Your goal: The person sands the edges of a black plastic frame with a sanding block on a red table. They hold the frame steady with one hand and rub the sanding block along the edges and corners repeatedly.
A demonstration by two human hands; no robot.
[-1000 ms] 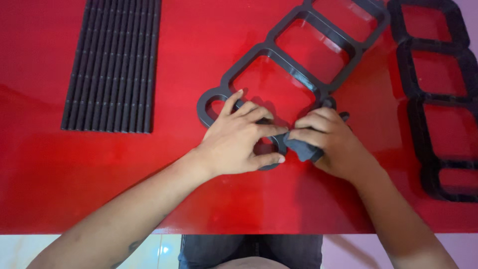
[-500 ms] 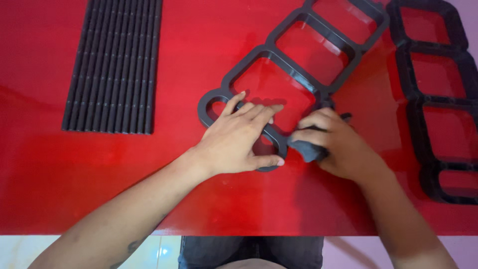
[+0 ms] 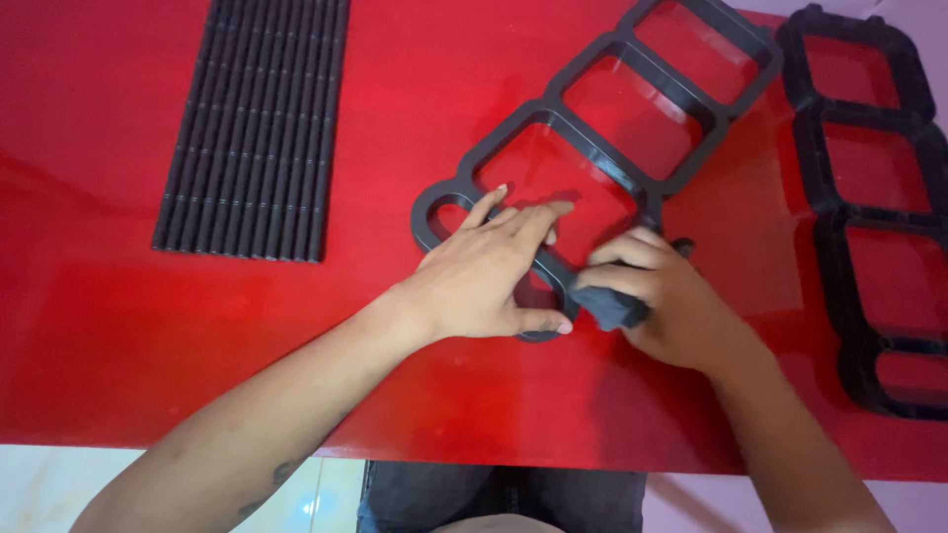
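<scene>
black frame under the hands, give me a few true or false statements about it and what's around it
1. The left hand lies flat on the black frame. True.
2. The right hand is empty. False: it grips a small dark piece at the frame's edge.
3. A ribbed black mat lies to the left of the frame. True.
4. The table is blue. False: it is red.
5. Only one frame is on the table. False: a second frame lies at the right.
</scene>
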